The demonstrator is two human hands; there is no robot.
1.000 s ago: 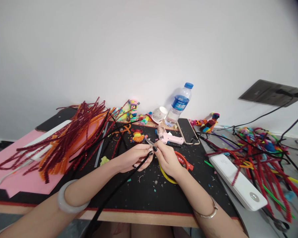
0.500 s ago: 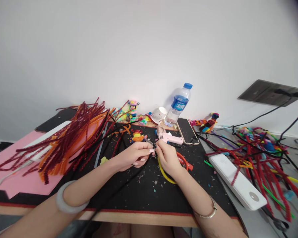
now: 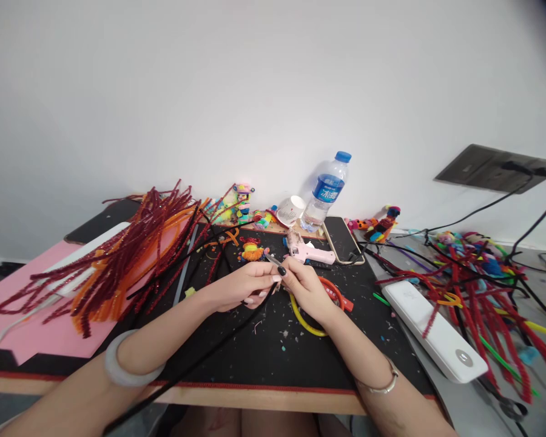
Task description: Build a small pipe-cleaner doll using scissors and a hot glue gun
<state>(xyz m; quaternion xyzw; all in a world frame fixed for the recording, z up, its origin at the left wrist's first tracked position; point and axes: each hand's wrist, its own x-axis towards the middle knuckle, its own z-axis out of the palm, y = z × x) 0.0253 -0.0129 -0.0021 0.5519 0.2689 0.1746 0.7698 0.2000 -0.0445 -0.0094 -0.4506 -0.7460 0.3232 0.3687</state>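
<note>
My left hand (image 3: 248, 284) is closed in a pinch on a black pipe cleaner (image 3: 209, 348), whose long end trails down to the lower left. Against its fingertips sits my right hand (image 3: 306, 290), also closed, thumb and finger pressed at the same spot. Scissors lie in my right hand: a grey blade (image 3: 273, 261) pokes out past the thumb, and yellow and orange-red handle loops (image 3: 307, 328) show around the palm. The end of the pipe cleaner is hidden between the fingers. Just beyond them is a small orange and yellow pipe-cleaner figure (image 3: 252, 249).
Dark red and orange pipe cleaners (image 3: 136, 261) lie on pink sheets at left. Behind my hands are a pink glue gun (image 3: 316, 254), a phone (image 3: 343, 240), a paper cup (image 3: 291, 210) and a water bottle (image 3: 325, 194). A white power bank (image 3: 434, 331) sits at right.
The black pipe cleaner's trailing end has swung into clearer view at lower left. My hands stay together, with the right thumb shifted slightly.
</note>
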